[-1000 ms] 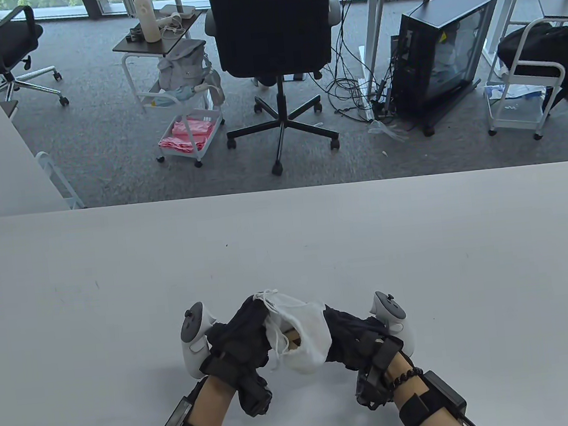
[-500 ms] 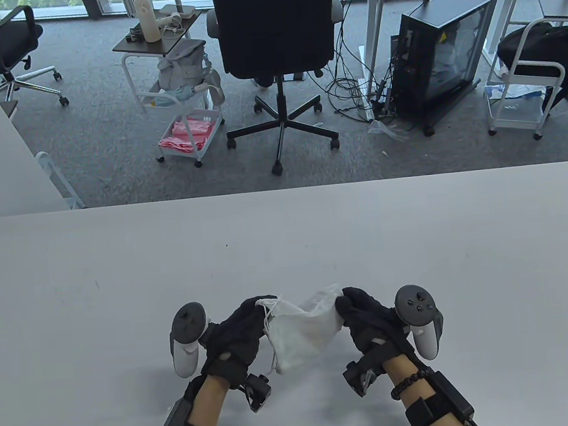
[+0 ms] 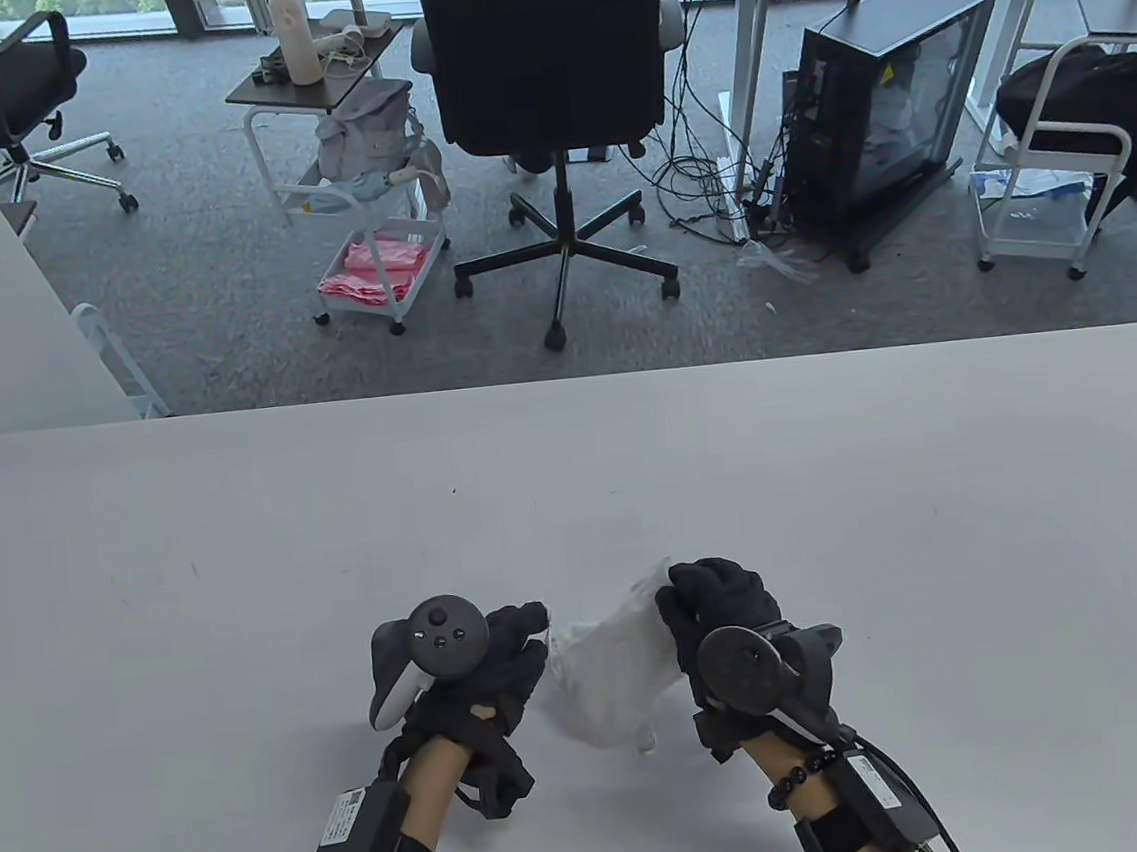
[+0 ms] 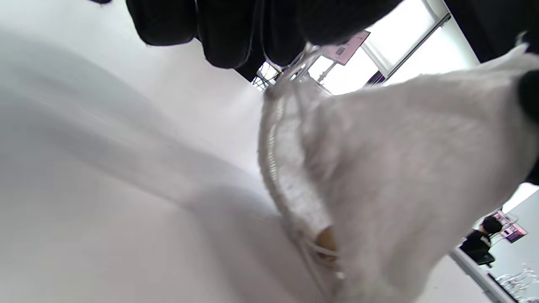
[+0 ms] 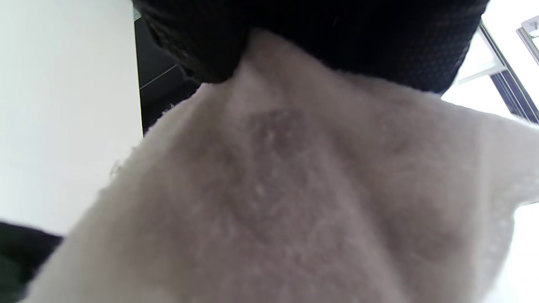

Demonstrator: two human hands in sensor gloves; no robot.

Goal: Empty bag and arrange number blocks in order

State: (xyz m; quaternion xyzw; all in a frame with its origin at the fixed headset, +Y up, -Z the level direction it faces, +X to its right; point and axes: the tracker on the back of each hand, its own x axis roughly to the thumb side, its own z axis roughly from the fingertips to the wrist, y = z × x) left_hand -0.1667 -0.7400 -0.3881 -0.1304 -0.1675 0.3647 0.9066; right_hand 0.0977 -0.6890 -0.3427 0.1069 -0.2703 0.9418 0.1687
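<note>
A white mesh drawstring bag (image 3: 612,668) hangs between both hands just above the white table (image 3: 242,578) near its front edge. My left hand (image 3: 519,642) grips the bag's left corner. My right hand (image 3: 691,600) grips its upper right corner. The bag is tipped so it sags downward toward me. In the left wrist view the bag (image 4: 400,168) fills the right side, and a tan wooden block (image 4: 326,240) shows at its opening near the drawstring. In the right wrist view the bag's cloth (image 5: 294,202) fills the frame under my gloved fingers (image 5: 337,33). No blocks lie on the table.
Beyond the table's far edge stand a black office chair (image 3: 545,77), a small cart with pink cloth (image 3: 377,264) and a black computer case (image 3: 884,104) on the floor.
Both hands have turned over, so the trackers now face up, and they have tipped the bag. Its open mouth, seen a second ago between the hands, now points down.
</note>
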